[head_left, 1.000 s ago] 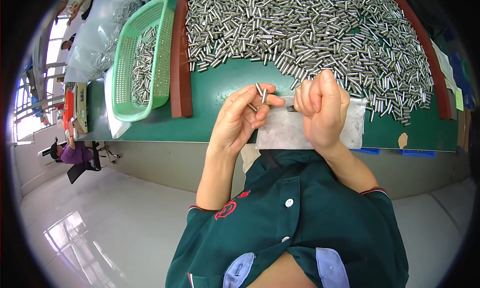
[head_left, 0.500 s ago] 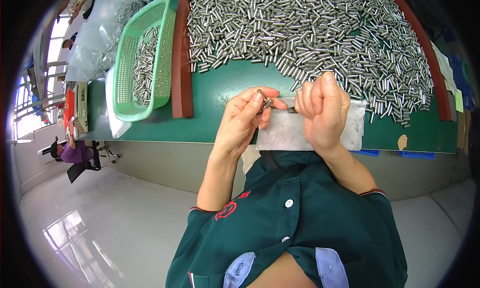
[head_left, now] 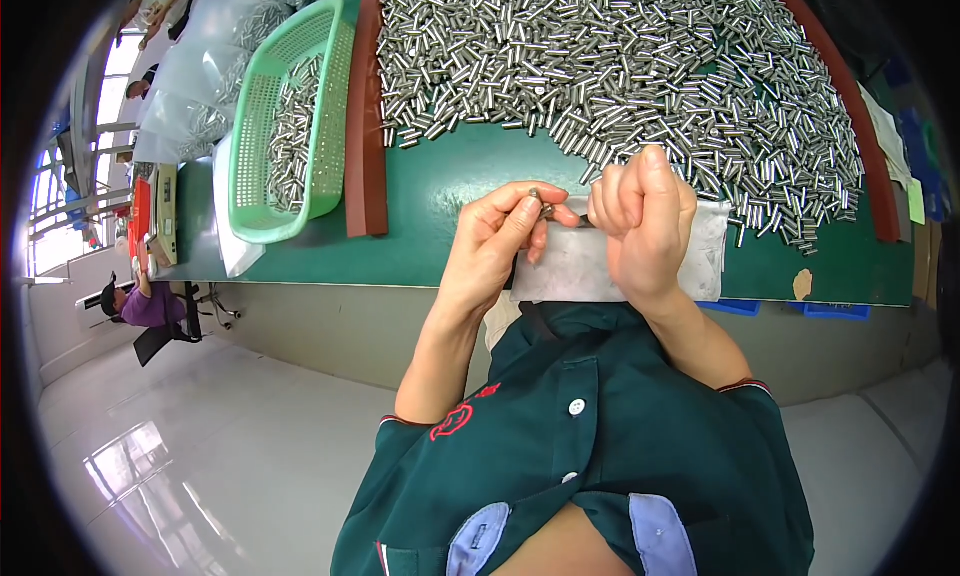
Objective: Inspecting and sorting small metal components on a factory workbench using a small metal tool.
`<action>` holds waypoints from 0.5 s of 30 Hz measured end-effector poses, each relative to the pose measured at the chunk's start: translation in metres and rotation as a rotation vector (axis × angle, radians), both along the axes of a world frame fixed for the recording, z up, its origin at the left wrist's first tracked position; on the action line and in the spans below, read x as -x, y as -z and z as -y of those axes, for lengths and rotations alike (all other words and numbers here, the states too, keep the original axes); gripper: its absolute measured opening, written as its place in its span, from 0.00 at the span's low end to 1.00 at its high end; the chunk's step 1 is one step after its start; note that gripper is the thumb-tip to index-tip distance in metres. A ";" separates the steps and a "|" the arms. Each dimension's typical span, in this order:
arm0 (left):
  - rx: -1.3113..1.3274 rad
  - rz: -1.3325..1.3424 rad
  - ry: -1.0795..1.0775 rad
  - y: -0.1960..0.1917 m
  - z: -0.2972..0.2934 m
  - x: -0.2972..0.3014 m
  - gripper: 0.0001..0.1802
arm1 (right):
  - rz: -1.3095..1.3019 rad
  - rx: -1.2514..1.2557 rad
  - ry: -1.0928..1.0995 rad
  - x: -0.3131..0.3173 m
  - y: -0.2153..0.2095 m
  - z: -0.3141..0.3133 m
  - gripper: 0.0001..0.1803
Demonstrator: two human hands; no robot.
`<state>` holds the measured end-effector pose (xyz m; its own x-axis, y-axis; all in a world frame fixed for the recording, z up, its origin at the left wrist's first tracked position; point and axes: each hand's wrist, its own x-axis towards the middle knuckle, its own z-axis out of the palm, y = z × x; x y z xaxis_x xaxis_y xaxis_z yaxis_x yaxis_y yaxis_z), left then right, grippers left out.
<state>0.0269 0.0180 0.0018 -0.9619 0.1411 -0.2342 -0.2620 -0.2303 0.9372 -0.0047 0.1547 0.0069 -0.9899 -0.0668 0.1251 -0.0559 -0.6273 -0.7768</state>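
My left hand pinches small steel pins between thumb and fingertips. It hovers over the left end of a whitish cloth at the table's front edge. Close beside it, my right hand is closed in a fist, thumb pointing up. A thin dark tool sticks out of the fist toward the left fingers; its kind is hidden by the hand. Beyond both hands spreads a large pile of short cylindrical steel pins.
Red-brown rails border the pile on the green table. At left stand a green basket holding pins, clear bags and a scale. A person in purple sits far left. Blue bins show under the edge.
My left hand has shifted slightly right, closer to the right fist, and the pins in its fingers have turned. The right hand has hardly moved.
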 end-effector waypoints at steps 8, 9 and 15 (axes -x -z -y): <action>-0.532 0.238 -0.069 -0.014 0.013 0.002 0.14 | -0.007 0.029 0.001 0.001 0.001 0.000 0.23; -0.611 0.221 -0.075 -0.015 0.016 0.003 0.14 | -0.006 0.024 0.001 0.001 0.000 0.000 0.23; 0.551 -0.176 -0.236 -0.024 0.022 0.032 0.11 | -0.009 0.016 -0.003 0.001 0.002 -0.001 0.23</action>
<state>-0.0056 -0.0037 0.0255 -0.9832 -0.1765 -0.0470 -0.0937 0.2666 0.9593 -0.0053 0.1561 0.0049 -0.9885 -0.0676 0.1350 -0.0609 -0.6399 -0.7660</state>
